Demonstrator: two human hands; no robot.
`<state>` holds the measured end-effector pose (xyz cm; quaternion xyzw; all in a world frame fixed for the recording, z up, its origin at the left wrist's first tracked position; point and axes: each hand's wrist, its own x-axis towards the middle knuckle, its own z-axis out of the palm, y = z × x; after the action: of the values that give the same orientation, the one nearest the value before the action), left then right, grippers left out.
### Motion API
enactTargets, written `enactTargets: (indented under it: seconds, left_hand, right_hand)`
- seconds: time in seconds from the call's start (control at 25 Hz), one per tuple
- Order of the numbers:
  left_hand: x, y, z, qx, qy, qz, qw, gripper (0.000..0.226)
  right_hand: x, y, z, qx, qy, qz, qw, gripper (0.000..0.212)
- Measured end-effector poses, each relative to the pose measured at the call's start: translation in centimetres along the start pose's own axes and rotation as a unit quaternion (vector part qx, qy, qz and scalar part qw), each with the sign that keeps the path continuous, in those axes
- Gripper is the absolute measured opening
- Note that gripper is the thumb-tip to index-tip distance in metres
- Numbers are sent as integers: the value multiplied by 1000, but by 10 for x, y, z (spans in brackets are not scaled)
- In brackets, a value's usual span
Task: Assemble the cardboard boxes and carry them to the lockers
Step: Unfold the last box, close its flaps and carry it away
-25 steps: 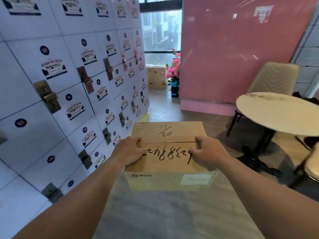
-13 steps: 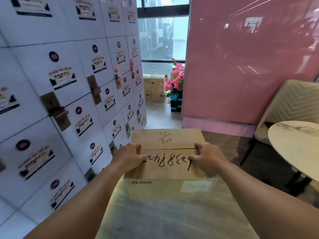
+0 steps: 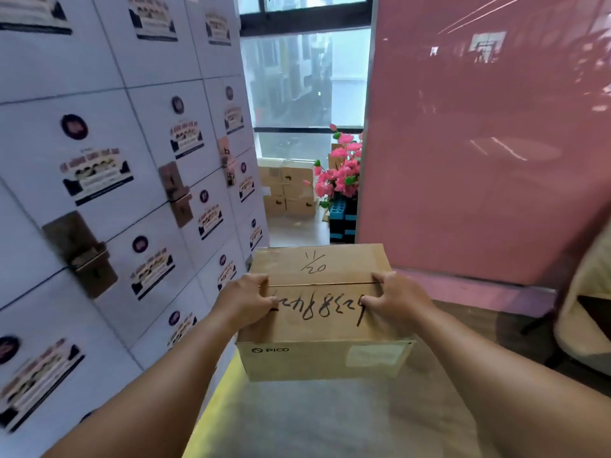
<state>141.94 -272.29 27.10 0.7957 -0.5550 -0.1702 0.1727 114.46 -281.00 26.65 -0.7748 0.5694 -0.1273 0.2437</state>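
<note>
I carry a closed brown cardboard box in front of me, with black handwriting on its top flaps and a PICO mark on the near side. My left hand grips its left edge, fingers curled over the top at the flap seam. My right hand grips the right edge the same way. A wall of white lockers with stickers and brass latches runs along my left. At the end of the aisle a stack of similar cardboard boxes stands under the window.
A pink wall panel lines the right side. Pink artificial flowers in a blue and black holder stand at its far corner. A beige chair shows at the right edge. A narrow floor aisle leads ahead.
I have walked forward along the lockers with the box. The round table has left the view on the right and the far box stack is nearer. My grip is unchanged.
</note>
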Motion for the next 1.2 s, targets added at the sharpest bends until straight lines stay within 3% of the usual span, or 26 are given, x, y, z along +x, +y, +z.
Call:
enactTargets:
  seconds: [0.44,0.6,0.76,1.2]
  left_hand:
    - [369,-7,-24,16,-3,-11,1000,49]
    - [509,-12,-42,25,-18,-5,1000,34]
    - [640,0,-64,21,-14,15,1000,39]
    - [983,29,-66,-9,-15,-22,1000,48]
  right_hand:
    - [374,-32,-9,-40,-20,2,999,49]
    - [501,-51,-13,-38,-18,29,999,35]
    - [621,-67,-30,-17,12,56,998,53]
    - [977,-60,-48,31,15,43,998,48]
